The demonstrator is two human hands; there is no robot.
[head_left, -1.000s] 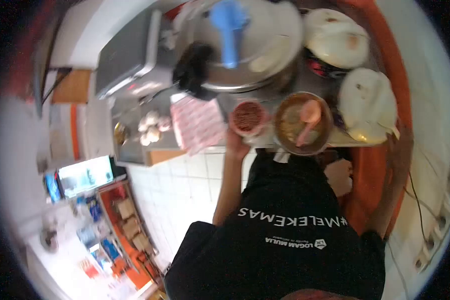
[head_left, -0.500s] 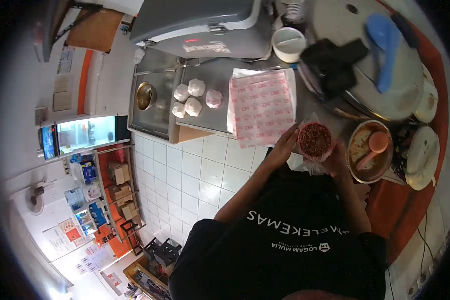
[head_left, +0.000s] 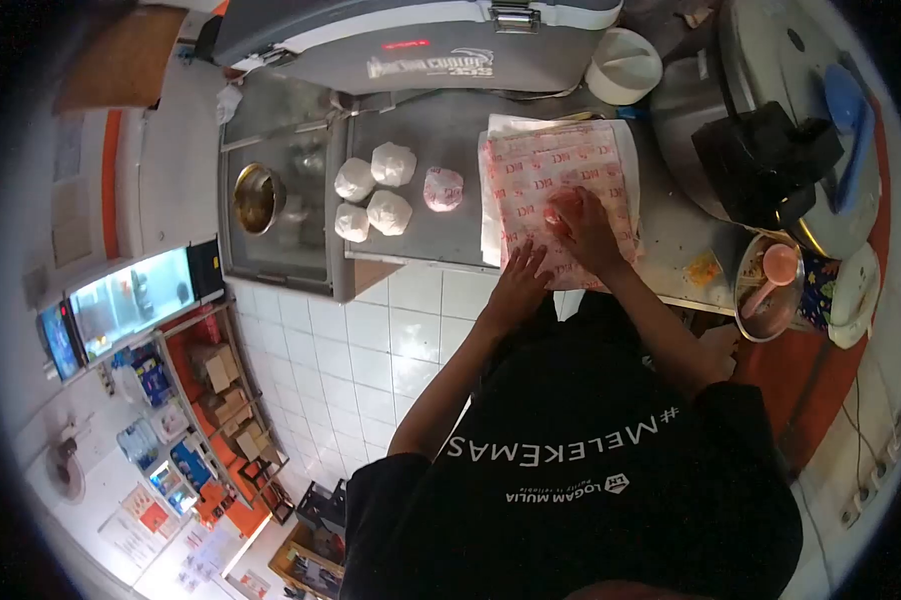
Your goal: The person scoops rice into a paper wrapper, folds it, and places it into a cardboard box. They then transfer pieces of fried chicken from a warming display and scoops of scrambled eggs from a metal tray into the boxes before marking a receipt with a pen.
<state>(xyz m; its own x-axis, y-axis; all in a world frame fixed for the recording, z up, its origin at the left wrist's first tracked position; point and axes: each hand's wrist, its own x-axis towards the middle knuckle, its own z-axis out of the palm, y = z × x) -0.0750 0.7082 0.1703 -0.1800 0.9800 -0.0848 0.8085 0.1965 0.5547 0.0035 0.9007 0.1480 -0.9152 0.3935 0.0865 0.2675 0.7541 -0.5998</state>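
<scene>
Both hands have moved left and up since the earlier frame, from in front of the belly, where they held a round red pack, to on top of the pink paper (head_left: 518, 192). Seen from the head camera, the right hand (head_left: 589, 232) has its fingers curled around a small red bundle (head_left: 568, 207), which sits on the paper near its middle. Fingers hide part of the bundle, so its full shape is hard to tell. The left hand (head_left: 524, 276) holds nothing and rests with its fingers spread on the near edge of the paper. The paper lies on the gray counter (head_left: 441, 130). To the left of it sit one pink-and-white ball (head_left: 444, 189) and, just beside that, four white balls (head_left: 389, 213). Farther left is a metal bowl (head_left: 275, 205). Behind the paper are a big gray box (head_left: 411, 65) and a white tub (head_left: 621, 72). To the right stands a big pot (head_left: 681, 125) with a lid (head_left: 786, 50), a black thing (head_left: 756, 165) by its rim and a blue scoop (head_left: 855, 130). Closer in, a small pot (head_left: 783, 312) has a pink scoop (head_left: 779, 265) in it, and some orange crumbs (head_left: 703, 268) lie on the counter just beside it. The person wears a black shirt (head_left: 611, 440) with white letters.
</scene>
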